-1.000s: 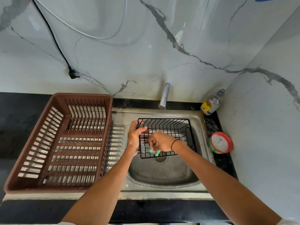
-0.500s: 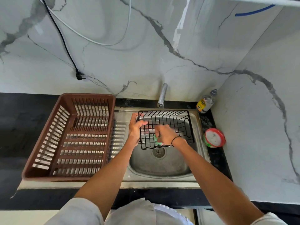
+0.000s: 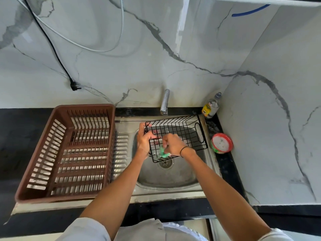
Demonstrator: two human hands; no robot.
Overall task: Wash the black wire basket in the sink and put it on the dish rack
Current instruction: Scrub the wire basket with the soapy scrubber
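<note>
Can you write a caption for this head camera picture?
Left hand holds black wire basket over sink; right hand scrubs it.

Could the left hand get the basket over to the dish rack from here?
Probably yes. The left hand already grips the basket at its left end, and the rack sits right beside the sink on that side, with nothing between.

From my feed the scene is evenly lit by soft daylight, brightest on the marble wall, where a pale sheen glares left of the tap. Shadows are faint; the sink shows dull reflections. Focus is fairly sharp around the sink. Straight lines bow toward the frame edges from the wide lens.
</note>
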